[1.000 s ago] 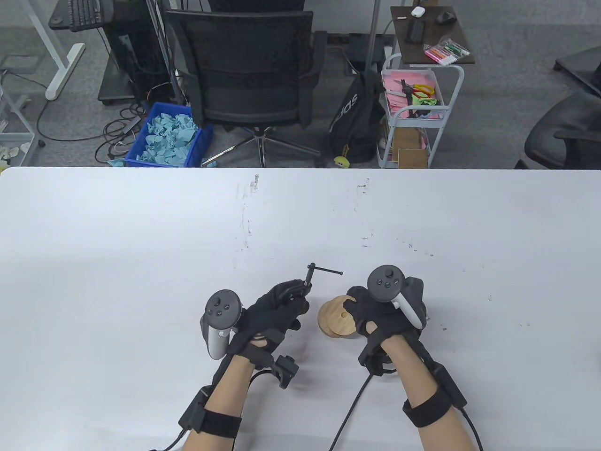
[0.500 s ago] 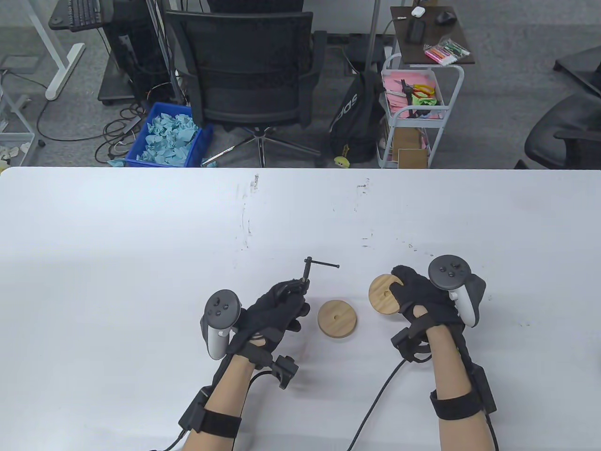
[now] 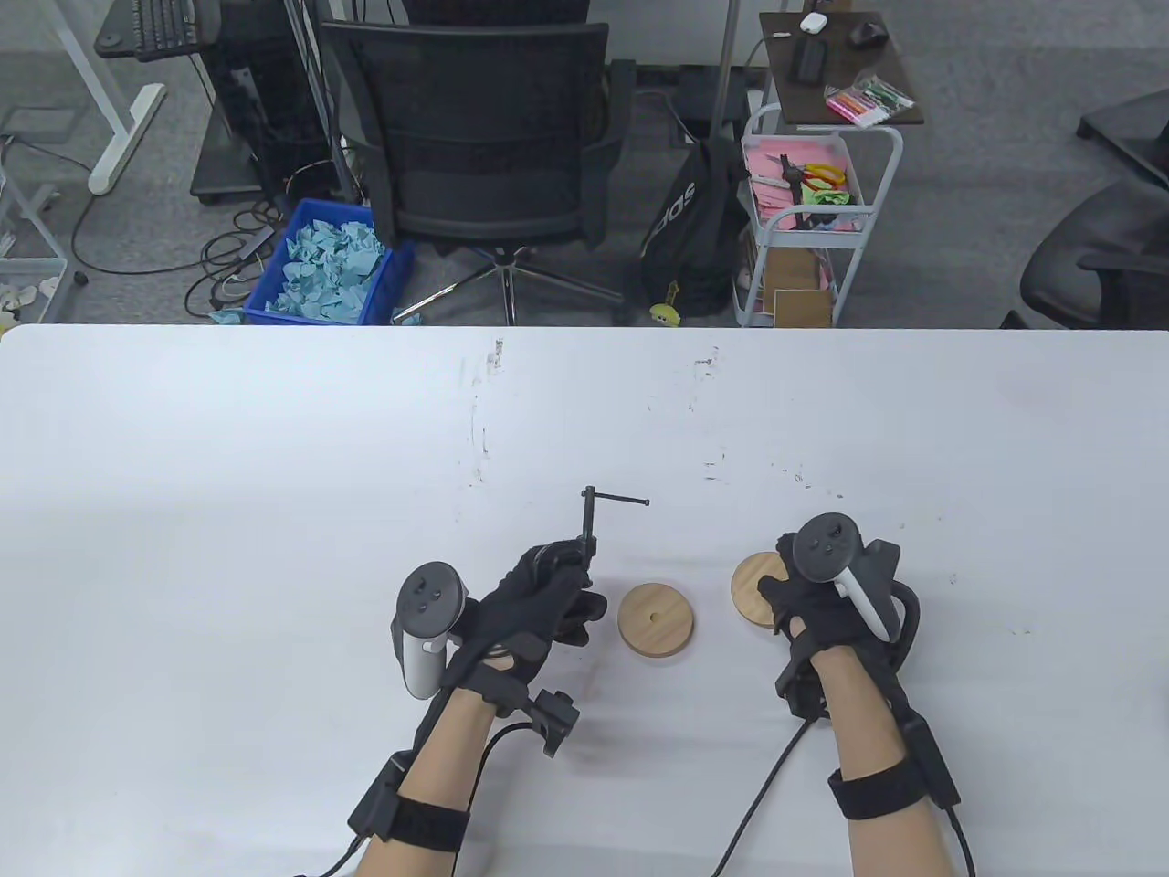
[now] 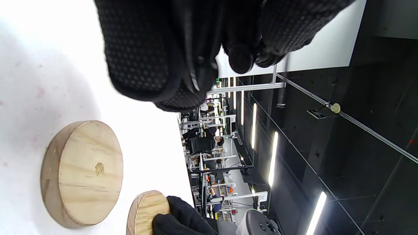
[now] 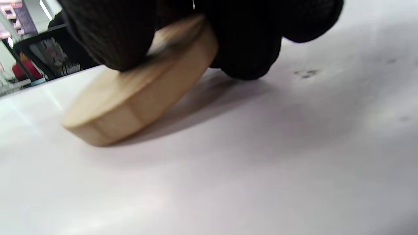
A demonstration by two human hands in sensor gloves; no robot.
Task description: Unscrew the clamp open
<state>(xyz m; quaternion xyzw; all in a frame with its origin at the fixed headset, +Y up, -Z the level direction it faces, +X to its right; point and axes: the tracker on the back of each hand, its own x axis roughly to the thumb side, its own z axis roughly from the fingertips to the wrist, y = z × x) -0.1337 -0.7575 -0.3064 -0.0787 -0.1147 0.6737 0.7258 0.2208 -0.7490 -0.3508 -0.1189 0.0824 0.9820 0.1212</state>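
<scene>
Clamp (image 3: pixel 584 548) in left hand (image 3: pixel 539 603)

Right hand (image 5: pixel 183 29) grips a wooden disc (image 5: pixel 140 88) from above, gloved fingers (image 5: pixel 107 36) over its top. Disc is tilted, left edge touching the white table (image 5: pixel 261 163), right edge lifted. Shadow beneath. Background blurred.

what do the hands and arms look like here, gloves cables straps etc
Both the left hand and the right hand wear black textured gloves. Each carries a dark-headed, grey-handled tracker. Forearms are bare, with black straps, small black boxes and thin black cables trailing toward the view's bottom edge.
</scene>
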